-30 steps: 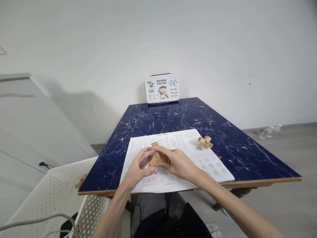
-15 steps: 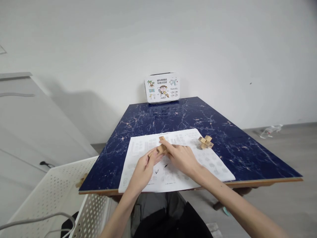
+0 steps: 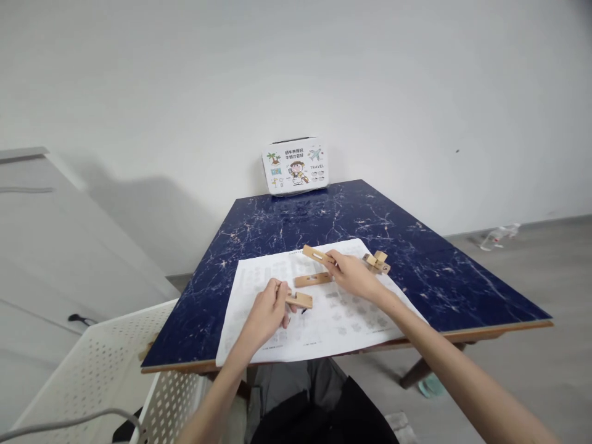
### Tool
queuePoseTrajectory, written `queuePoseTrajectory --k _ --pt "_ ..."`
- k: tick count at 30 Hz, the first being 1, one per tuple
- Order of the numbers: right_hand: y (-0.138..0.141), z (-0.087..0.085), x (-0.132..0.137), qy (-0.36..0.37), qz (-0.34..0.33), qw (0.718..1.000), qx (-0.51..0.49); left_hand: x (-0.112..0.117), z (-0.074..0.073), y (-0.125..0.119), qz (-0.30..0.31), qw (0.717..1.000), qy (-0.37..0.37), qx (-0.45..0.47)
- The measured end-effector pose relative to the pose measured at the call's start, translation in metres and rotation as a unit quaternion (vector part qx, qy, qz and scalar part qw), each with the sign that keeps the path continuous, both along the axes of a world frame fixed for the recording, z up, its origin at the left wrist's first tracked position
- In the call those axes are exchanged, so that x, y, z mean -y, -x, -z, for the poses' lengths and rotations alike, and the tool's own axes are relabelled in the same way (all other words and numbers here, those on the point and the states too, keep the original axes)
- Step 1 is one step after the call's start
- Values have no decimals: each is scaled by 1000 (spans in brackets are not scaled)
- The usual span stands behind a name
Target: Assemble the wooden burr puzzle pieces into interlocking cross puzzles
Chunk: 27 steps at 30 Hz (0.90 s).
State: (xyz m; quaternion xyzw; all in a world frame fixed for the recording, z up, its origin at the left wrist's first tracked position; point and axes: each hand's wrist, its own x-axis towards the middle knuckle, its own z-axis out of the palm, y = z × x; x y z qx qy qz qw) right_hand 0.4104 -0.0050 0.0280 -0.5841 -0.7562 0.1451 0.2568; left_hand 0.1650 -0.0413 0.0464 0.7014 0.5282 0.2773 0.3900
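Note:
My left hand (image 3: 269,310) grips a notched wooden puzzle piece (image 3: 301,300) whose right end sticks out past the fingers, above the paper sheet (image 3: 259,348). In my right hand (image 3: 354,275), a slotted wooden puzzle piece (image 3: 318,254) is pinched by its right end and points up to the left. Between the hands, a third wooden piece (image 3: 313,280) with an opening lies on the sheet. Just beyond my right hand sits an assembled wooden block cross (image 3: 378,262) with dark markings, on the sheet's right side.
The dark blue marbled table (image 3: 296,222) carries a printed white case (image 3: 296,166) at its far edge by the wall. A white perforated basket (image 3: 115,345) stands left of the table. Clear plastic (image 3: 499,236) lies on the floor at right.
The wooden pieces held together between both hands have come apart. My hands have separated, each with one piece, and a third piece shows on the sheet. The view has shifted slightly.

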Motion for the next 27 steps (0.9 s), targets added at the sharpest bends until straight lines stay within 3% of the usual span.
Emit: queuePoseTrajectory --k 3,8,16,19,22,25,27 --pt "2 8 -4 -4 -3 1000 2 -7 6 -13 -18 992 -59 -113" --pt "6 17 -2 -28 4 999 17 -7 -3 -30 -71 937 -106 -326" --pt "12 29 -5 -76 8 995 58 -5 -3 -47 -73 864 -139 -479" --pt "11 34 -9 -90 10 994 59 -7 -1 -46 -81 856 -149 -488" --pt "10 38 -10 -103 5 994 48 -9 1 -44 -75 864 -243 -434" --pt "9 39 -9 -114 -9 993 33 -11 6 -45 -26 874 -345 -342" --pt "8 39 -9 -121 -18 992 20 -14 12 -48 18 886 -358 -295"
